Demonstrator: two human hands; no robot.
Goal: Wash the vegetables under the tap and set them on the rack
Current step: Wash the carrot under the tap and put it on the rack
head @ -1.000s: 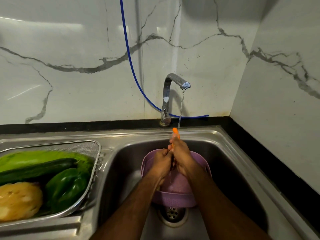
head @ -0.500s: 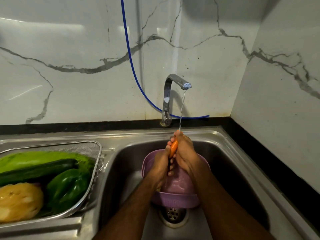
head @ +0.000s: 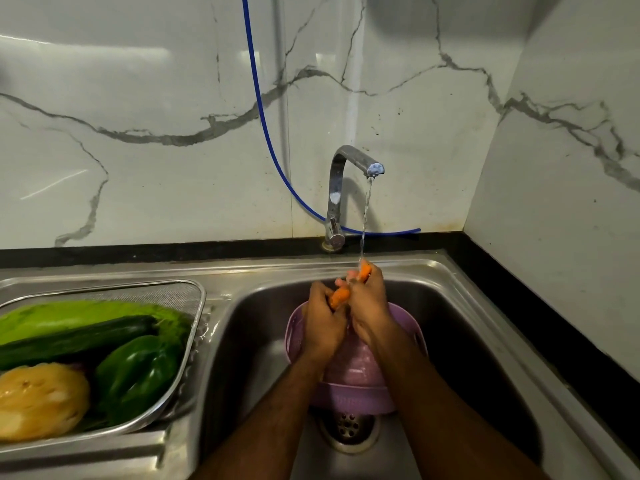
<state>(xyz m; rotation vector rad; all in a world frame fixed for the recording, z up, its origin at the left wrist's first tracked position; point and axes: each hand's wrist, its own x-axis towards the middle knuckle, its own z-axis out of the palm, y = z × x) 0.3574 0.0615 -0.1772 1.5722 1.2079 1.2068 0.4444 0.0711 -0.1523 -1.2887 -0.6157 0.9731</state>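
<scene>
An orange carrot (head: 340, 295) is held between both hands under the water running from the chrome tap (head: 349, 168). My left hand (head: 322, 320) grips its lower part and my right hand (head: 369, 303) wraps its upper part, with the tip showing at the stream. Both hands are above a purple colander (head: 412, 330) in the steel sink (head: 485, 341). On the left, the wire mesh rack (head: 197, 306) holds a cucumber (head: 76, 337), a green pepper (head: 138, 368), leafy greens (head: 62, 317) and a pale yellow vegetable (head: 38, 400).
A blue hose (head: 263, 116) hangs down the marble wall and runs behind the tap. The drain (head: 348, 427) lies below the colander. A black counter edge (head: 554, 341) borders the sink on the right, with the side wall close by.
The carrot and both hands shifted slightly; the hands slid along the carrot, which now tilts with its tip to the upper right under the stream.
</scene>
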